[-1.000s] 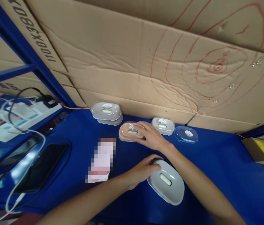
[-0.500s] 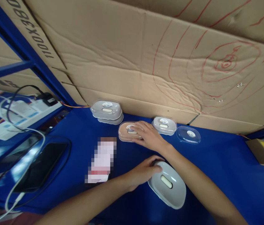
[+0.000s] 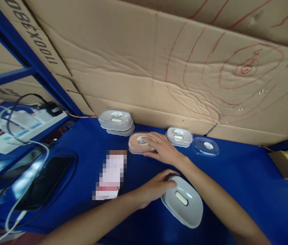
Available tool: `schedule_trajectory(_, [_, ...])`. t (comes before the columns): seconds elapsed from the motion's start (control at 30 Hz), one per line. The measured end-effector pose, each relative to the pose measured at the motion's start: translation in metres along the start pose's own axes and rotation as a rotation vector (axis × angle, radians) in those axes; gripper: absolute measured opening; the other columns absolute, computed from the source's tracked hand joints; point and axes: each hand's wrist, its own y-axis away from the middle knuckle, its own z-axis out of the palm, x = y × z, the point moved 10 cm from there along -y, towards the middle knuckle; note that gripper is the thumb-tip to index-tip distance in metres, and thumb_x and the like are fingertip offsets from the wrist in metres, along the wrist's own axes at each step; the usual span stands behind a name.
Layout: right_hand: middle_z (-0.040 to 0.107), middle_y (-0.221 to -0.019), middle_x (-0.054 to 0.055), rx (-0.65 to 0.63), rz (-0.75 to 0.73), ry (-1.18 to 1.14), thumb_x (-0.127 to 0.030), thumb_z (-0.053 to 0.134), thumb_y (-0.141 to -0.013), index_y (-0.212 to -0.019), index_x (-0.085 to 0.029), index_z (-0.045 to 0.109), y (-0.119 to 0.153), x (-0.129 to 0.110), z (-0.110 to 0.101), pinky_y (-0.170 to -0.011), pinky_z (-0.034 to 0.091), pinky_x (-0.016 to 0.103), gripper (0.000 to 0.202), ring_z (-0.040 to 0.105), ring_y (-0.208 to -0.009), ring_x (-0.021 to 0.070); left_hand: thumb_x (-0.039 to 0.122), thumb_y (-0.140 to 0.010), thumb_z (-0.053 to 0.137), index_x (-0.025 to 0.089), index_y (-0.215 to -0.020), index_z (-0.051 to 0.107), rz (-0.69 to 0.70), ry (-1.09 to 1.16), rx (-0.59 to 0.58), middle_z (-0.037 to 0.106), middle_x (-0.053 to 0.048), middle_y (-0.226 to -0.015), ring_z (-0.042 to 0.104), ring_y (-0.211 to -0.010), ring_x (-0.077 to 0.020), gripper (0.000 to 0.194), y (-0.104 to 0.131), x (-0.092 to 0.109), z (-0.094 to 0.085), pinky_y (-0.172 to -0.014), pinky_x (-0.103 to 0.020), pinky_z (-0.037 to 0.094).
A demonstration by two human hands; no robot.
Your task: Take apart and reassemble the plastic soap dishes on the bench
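Right grip (image 3: 162, 147) farther over peach box (image 3: 134, 143)

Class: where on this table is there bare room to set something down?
The widest bare patch of the blue table lies between the right forearm, the clear cover and the cardboard box. A smaller one lies between the pixelated item and left hand. Crowded: the back, with the right hand on the peach container, grey containers either side.

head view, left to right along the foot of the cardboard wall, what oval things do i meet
Clear-covered stacked grey oval dishes, clear-covered peach oval dish, clear-covered pale grey oval dish, clear oval plastic cover
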Motion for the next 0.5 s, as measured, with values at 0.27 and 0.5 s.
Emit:
schedule_trajectory(0.27, [0.071,-0.132,0.013,0.391,0.363,0.182,-0.036,0.046,-0.11,-0.144,-0.028,0.059,0.135,0.06,-0.092,-0.111,0.047,0.056,0.037,0.064,-0.128,0.0315,0.027,-0.079,0.065,0.025,-0.123,0.071,-0.002,0.035,0.061,0.07,-0.002,-0.109,0.061,-0.1,-0.0221,0.045,0.002,0.004,-0.007,-0.083,-0.03,0.041])
schedule_trajectory(0.5, [0.061,-0.141,0.016,0.221,0.708,0.342,-0.067,0.065,-0.092,-0.146,-0.03,0.058,0.251,0.13,-0.102,-0.112,0.035,0.072,0.066,0.053,-0.136,0.0445,0.026,-0.08,0.067,0.024,-0.121,0.072,0.002,0.118,0.08,0.071,-0.002,-0.108,0.061,-0.096,-0.0199,0.041,-0.002,0.001,-0.016,-0.077,-0.027,0.041])
